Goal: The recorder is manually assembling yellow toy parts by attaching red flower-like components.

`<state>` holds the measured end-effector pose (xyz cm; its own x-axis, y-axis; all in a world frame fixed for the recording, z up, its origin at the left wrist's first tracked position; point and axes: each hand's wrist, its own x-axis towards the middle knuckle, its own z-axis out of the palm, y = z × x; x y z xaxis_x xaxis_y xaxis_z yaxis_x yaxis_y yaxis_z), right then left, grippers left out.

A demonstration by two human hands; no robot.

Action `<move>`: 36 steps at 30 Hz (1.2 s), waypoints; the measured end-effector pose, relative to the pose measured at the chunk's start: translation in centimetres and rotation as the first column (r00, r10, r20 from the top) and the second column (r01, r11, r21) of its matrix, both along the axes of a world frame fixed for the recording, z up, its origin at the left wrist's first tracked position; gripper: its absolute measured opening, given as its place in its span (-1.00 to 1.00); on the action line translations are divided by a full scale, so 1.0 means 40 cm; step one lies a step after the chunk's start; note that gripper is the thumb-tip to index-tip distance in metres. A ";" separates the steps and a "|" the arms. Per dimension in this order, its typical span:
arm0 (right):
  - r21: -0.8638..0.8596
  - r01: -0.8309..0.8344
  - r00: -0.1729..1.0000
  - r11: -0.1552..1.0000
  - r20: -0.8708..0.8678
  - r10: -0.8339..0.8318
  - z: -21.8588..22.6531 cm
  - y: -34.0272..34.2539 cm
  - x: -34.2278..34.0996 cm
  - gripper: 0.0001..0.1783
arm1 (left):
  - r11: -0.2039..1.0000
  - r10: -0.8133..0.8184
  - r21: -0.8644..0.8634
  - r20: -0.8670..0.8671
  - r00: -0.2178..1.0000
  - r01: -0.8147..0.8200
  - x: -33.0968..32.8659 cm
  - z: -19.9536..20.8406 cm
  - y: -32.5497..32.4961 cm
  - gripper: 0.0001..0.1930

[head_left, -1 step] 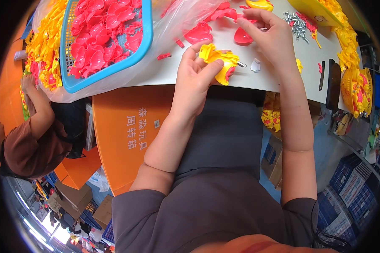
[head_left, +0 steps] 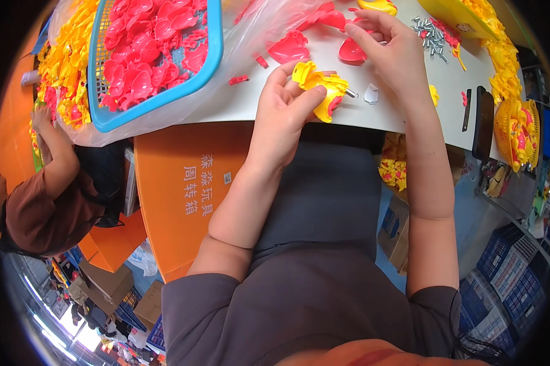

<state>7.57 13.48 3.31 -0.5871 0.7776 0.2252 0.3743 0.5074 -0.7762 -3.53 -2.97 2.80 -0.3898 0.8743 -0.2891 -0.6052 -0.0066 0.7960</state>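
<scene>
My left hand (head_left: 287,100) is closed around a yellow plastic toy part (head_left: 331,91) above the table's near edge. The part has a pink-red patch, and a short metal pin (head_left: 352,93) sticks out of its right side. Farther back, my right hand (head_left: 388,46) has its fingers curled together among the pink pieces; what they pinch, if anything, is hidden. Just below its fingertips lies a pink cup-shaped piece (head_left: 352,52). To the left of that sits a larger pink shell (head_left: 289,47). A small white piece (head_left: 371,93) rests on the table between my hands.
A blue-rimmed basket (head_left: 211,58) of pink parts stands at left on plastic sheeting (head_left: 235,67). Metal pins (head_left: 431,38) lie at the back right, near a black strip (head_left: 483,119) and a yellow basket (head_left: 502,131). A co-worker (head_left: 52,189) sits at far left.
My left hand and the yellow part have shifted very slightly to the right. My right hand stays almost in place.
</scene>
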 end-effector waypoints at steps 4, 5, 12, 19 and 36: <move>0.035 0.075 0.995 0.997 0.059 -0.077 0.002 -0.016 -0.010 -0.61 | 0.997 -0.081 0.012 0.004 0.997 0.081 -0.007 0.011 -0.004 -0.59; 0.070 0.064 0.993 0.996 0.091 -0.070 0.004 -0.016 -0.008 -0.61 | 0.994 -0.112 0.015 0.015 0.994 0.112 -0.008 0.014 -0.004 -0.62; 0.220 0.018 0.993 0.975 0.108 -0.043 0.005 -0.003 0.031 -0.67 | 0.993 -0.117 -0.024 0.025 0.993 0.118 -0.011 0.008 0.000 -0.70; 0.189 0.107 0.986 0.976 0.108 -0.129 0.027 0.028 0.088 -0.74 | 0.999 -0.044 -0.023 0.048 0.998 0.045 -0.010 0.006 0.002 -0.65; 0.444 -0.312 0.912 0.840 0.387 0.135 0.062 0.072 -0.005 -0.66 | 0.997 -0.069 -0.026 -0.028 0.997 0.068 -0.017 -0.006 -0.007 -0.55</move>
